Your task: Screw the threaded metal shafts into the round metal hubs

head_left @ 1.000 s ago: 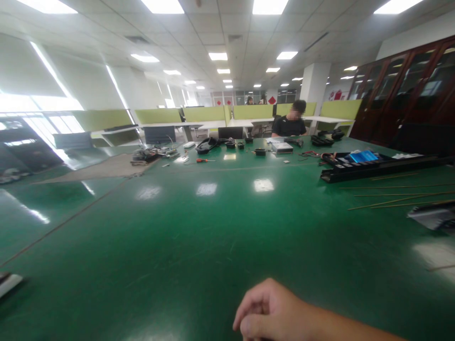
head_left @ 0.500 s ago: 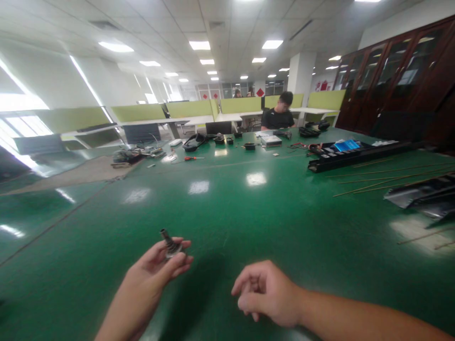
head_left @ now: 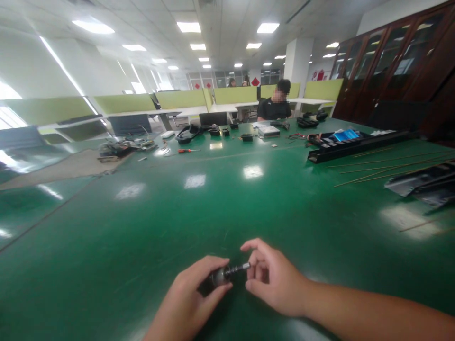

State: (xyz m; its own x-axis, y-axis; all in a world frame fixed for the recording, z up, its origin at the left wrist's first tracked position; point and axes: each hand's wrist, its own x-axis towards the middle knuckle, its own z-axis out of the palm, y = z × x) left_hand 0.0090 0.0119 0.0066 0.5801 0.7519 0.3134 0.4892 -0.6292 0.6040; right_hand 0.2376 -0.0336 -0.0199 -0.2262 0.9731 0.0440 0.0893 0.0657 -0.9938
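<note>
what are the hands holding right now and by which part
The left hand grips a dark metal part by its wide end, narrow shaft pointing right.

Office, cubicle partitions (head_left: 236, 94), ceiling lights (head_left: 188, 27), desks (head_left: 192, 111)

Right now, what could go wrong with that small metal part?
The left hand holds the metal part by its wide end, so it might slip. The right hand, its fingers very near the thin tip, could knock it loose. If dropped, it may roll on the shiny green tabletop.
</note>
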